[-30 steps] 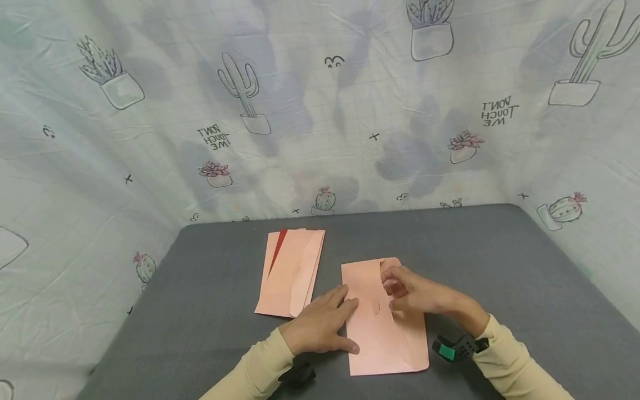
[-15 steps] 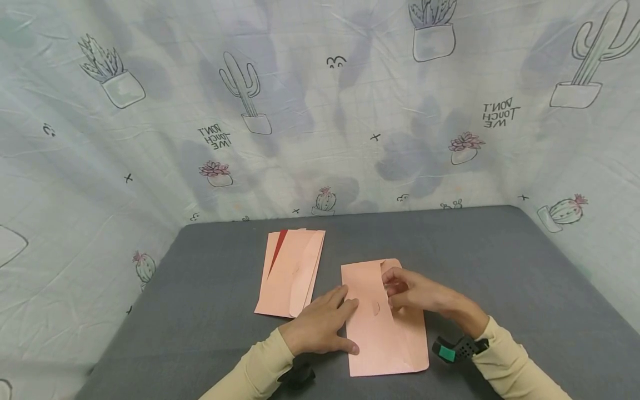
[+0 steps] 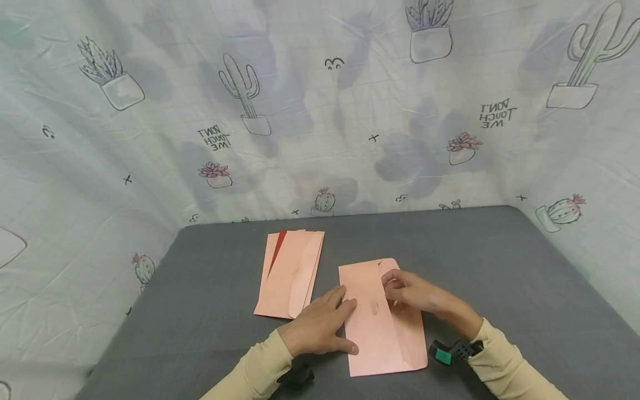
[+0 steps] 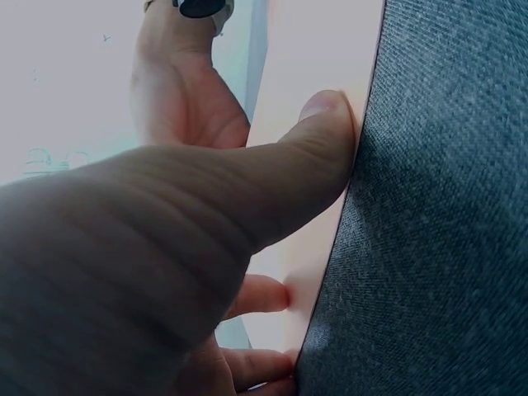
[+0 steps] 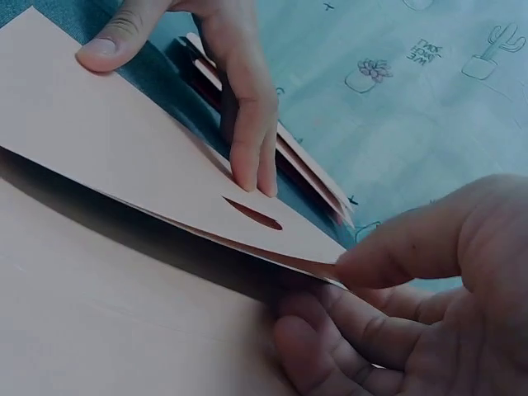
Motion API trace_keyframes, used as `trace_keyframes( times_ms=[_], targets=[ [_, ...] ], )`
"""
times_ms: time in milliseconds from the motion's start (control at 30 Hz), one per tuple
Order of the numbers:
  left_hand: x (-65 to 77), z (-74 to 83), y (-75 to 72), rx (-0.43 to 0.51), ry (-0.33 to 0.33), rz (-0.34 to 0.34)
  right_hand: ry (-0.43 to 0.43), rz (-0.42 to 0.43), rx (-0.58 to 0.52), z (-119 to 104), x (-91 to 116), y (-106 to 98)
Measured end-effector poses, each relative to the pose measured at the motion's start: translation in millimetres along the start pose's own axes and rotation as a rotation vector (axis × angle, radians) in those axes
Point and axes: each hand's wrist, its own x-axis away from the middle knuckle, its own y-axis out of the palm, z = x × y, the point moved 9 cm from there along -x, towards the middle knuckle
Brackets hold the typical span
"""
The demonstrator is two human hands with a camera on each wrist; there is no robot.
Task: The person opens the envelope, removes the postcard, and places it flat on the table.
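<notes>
A pink paper envelope (image 3: 367,333) lies on the grey table, its flap folded out to the right. My left hand (image 3: 320,328) rests along its left edge with fingers spread; in the left wrist view the thumb (image 4: 322,124) presses close to that edge. My right hand (image 3: 412,291) pinches the lip of the envelope's pocket, with the thumb outside and curled fingers reaching under the front panel. The right wrist view shows the pocket gaping, with a small curved slit (image 5: 252,213) in the panel near the thumb.
Left of the envelope lies a stack of similar pink envelopes (image 3: 300,266), with a red strip (image 3: 277,253) showing between them. The grey table (image 3: 210,283) meets a cactus-print curtain (image 3: 310,111) at the back and sides. A black device (image 3: 452,353) is strapped at the right wrist.
My right hand's thumb and fingers have closed on the pocket's lip, and the pocket opening looks a little wider. The left hand stays in place on the envelope's left edge.
</notes>
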Motion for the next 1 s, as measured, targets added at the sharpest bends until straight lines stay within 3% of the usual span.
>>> trace_keyframes(
  times_ms=[633, 1000],
  targets=[
    [-0.4, -0.3, -0.1, 0.001, -0.004, 0.000, 0.034, 0.065, 0.001, 2.3, -0.9, 0.5],
    [0.8, 0.2, -0.1, -0.003, -0.002, 0.003, 0.026, 0.052, 0.009, 2.4, 0.0, 2.9]
  ],
)
